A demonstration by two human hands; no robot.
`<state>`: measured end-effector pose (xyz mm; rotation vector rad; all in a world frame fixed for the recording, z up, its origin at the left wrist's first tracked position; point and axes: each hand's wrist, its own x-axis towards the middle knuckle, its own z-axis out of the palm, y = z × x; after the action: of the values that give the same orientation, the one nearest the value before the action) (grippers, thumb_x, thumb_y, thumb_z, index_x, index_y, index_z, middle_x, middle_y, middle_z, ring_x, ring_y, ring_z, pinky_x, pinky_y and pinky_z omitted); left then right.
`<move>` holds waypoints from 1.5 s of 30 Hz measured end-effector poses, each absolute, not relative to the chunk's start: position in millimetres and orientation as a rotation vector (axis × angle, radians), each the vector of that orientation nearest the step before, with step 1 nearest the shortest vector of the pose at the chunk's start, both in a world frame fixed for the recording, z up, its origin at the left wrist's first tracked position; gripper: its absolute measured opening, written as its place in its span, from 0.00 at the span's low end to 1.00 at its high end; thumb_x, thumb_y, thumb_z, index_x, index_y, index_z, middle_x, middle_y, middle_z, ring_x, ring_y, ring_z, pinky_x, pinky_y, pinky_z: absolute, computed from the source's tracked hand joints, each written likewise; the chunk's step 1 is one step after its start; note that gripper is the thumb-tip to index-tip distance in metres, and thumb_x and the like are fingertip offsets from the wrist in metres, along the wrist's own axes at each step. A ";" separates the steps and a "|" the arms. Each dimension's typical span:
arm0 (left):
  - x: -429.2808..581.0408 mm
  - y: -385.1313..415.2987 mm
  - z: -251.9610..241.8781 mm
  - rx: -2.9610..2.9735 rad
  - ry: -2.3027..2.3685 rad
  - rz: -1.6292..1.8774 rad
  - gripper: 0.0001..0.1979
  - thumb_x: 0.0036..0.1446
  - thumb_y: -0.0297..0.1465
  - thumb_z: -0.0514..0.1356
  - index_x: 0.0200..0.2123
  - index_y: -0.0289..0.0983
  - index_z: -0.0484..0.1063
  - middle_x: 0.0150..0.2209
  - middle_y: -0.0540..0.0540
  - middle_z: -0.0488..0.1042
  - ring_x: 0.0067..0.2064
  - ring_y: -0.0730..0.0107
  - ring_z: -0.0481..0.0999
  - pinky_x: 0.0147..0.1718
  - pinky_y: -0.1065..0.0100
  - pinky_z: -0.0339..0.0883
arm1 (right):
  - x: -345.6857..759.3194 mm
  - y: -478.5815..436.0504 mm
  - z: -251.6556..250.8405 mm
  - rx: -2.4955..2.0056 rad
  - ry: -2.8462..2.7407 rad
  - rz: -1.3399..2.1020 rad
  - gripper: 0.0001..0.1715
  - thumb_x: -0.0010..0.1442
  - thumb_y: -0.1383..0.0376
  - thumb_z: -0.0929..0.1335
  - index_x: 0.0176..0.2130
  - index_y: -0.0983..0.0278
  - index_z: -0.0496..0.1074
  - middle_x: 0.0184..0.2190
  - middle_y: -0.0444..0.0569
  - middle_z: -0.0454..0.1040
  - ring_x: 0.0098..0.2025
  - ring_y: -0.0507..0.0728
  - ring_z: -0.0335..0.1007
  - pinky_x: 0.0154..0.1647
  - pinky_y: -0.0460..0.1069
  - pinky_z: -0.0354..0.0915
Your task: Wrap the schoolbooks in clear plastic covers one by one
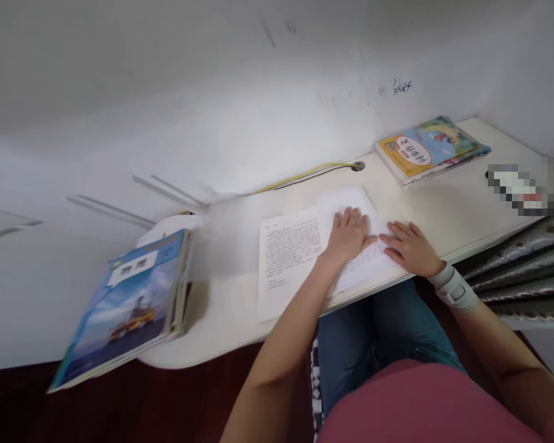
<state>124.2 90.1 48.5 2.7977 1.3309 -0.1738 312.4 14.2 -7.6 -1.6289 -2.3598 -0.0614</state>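
Printed pages point(289, 261) lie spread on the white desk, with text on the left page and on the lower part of the right one. My left hand point(349, 235) rests palm down on the right page, its fingers stretched out and pointing up the sheet. At that page's right edge lies my right hand point(410, 247), fingers spread, fingertips touching the paper. The two hands are close together but apart. Neither holds anything. A light grey band with a buckle is around my right wrist.
A stack of books with a blue cover point(133, 314) overhangs the desk's left end. More books point(431, 147) lie at the back right, near a cable hole point(357, 166) with a yellow cable point(300, 178). A pixelated object point(521, 189) is at far right.
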 end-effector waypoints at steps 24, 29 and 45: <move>129.4 105.0 27.4 2.644 1.287 -0.160 0.42 0.60 0.57 0.41 0.67 0.33 0.46 0.69 0.34 0.41 0.69 0.53 0.41 0.64 0.46 0.38 | 312.3 14.9 -8.7 -1.621 -2.356 -0.059 0.26 0.66 0.56 0.59 0.58 0.64 0.66 0.63 0.59 0.60 0.64 0.64 0.54 0.62 0.64 0.51; 130.8 107.2 16.2 2.677 1.286 -0.061 0.42 0.59 0.57 0.41 0.67 0.32 0.48 0.69 0.34 0.44 0.69 0.52 0.42 0.64 0.48 0.40 | 314.8 21.8 -4.9 -1.541 -2.413 -0.016 0.24 0.65 0.60 0.61 0.55 0.69 0.69 0.59 0.60 0.66 0.62 0.64 0.59 0.62 0.58 0.56; 123.4 48.4 29.0 2.595 1.542 -0.247 0.42 0.59 0.57 0.35 0.68 0.36 0.46 0.69 0.36 0.43 0.68 0.35 0.39 0.59 0.30 0.35 | 337.5 27.7 -6.7 -1.751 -2.354 -0.014 0.28 0.65 0.53 0.61 0.60 0.62 0.65 0.65 0.61 0.56 0.66 0.66 0.50 0.62 0.62 0.52</move>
<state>123.4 48.4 29.0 2.5947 1.5422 -0.2468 337.5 27.7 -6.7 -1.7507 -2.3544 -0.0141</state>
